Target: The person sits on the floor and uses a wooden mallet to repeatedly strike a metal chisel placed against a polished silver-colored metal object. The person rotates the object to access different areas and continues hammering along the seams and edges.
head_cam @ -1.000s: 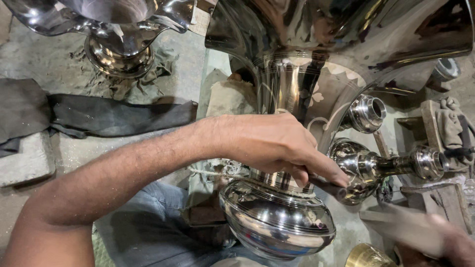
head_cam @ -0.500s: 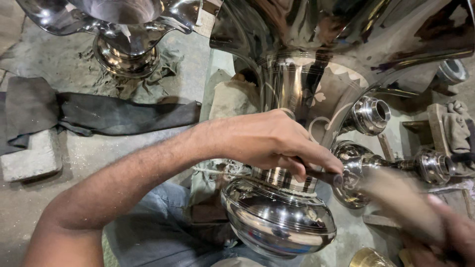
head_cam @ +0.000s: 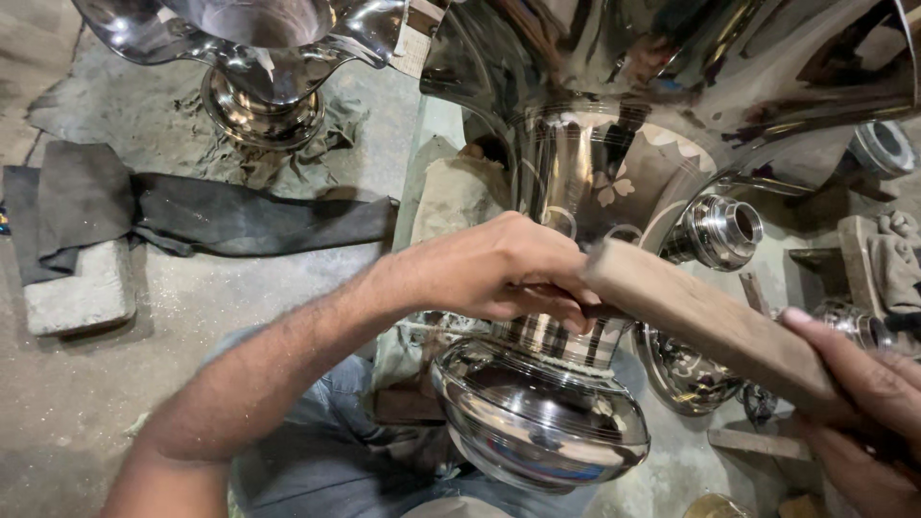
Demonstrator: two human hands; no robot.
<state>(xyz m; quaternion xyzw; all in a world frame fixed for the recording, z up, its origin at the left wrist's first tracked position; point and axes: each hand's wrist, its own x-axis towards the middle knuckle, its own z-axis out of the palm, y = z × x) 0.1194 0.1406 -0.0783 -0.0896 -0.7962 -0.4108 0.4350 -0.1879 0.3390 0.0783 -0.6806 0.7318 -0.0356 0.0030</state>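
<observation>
1. The left hand [head_cam: 499,273] rests curled over the narrow neck of a large polished metal vase [head_cam: 576,192], its fingertips pinching something small against the banded collar; what it pinches I cannot tell.
2. The right hand [head_cam: 859,388] is wrapped around a flat wooden block [head_cam: 710,321], whose far end lies against the left fingers at the collar.
3. The vase lies tilted over the person's lap, its rounded base [head_cam: 542,422] just below the left hand and its flared mouth above both hands.
4. Judging by the surface, the vase is already mirror-bright and engraved with flowers, so shaping and polishing look done; work at the collar appears unfinished.
5. A second polished vase [head_cam: 259,58] stands well beyond the left hand, on the floor beside dark cloths [head_cam: 192,216].
</observation>
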